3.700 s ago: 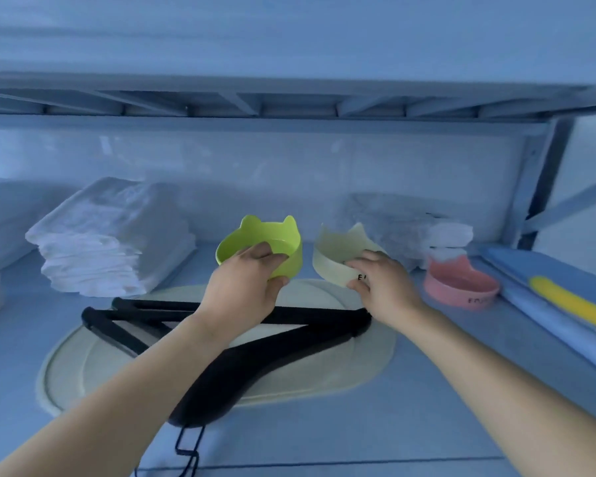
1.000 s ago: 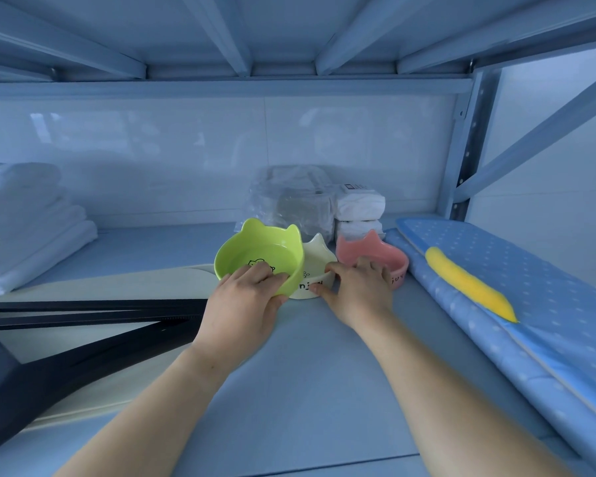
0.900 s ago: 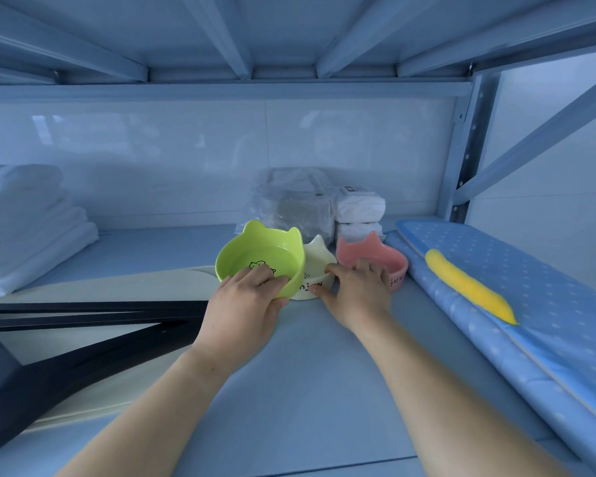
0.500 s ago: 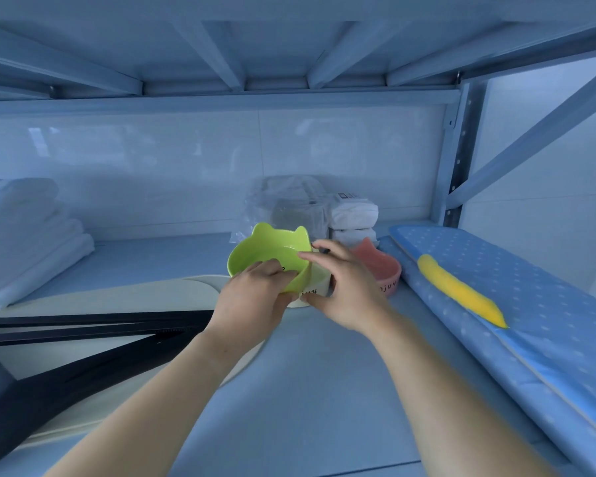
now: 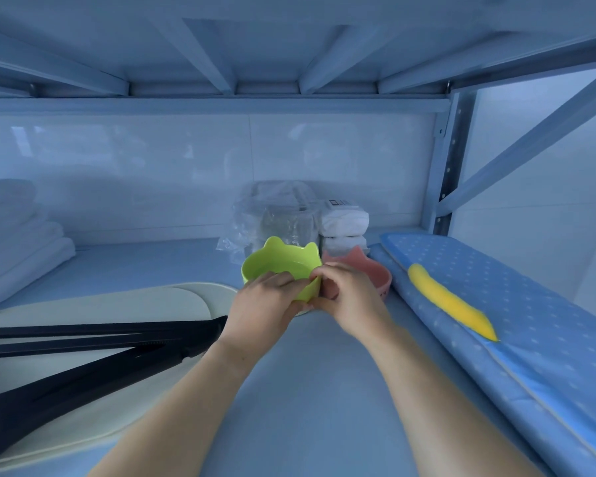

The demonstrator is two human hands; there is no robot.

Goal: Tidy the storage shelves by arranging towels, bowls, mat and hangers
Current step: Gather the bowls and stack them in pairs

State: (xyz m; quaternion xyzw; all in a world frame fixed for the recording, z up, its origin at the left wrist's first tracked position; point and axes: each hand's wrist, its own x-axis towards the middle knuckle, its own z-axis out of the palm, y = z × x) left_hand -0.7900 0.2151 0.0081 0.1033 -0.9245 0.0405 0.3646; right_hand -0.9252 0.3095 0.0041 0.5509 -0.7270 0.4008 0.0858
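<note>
A lime-green bowl with cat ears (image 5: 279, 266) sits at the middle of the shelf, over a cream bowl (image 5: 302, 312) of which only a pale sliver shows. My left hand (image 5: 264, 306) grips the green bowl's near wall. My right hand (image 5: 350, 301) pinches its rim from the right. A pink cat-ear bowl (image 5: 375, 273) stands just behind my right hand, touching the green one. A cream oval mat (image 5: 117, 304) lies to the left with black hangers (image 5: 93, 342) across it. Folded white towels (image 5: 18, 242) are stacked at the far left.
Plastic-wrapped white packs (image 5: 341, 222) stand against the back wall behind the bowls. A blue dotted padded board (image 5: 530, 321) with a yellow piece (image 5: 451, 302) runs along the right side. The shelf's upright post (image 5: 444, 166) stands at the back right, with a low shelf underside overhead.
The green bowl was lifted and moved right, over the cream bowl, which is now almost hidden. My right hand left the cream bowl and took the green bowl's rim.
</note>
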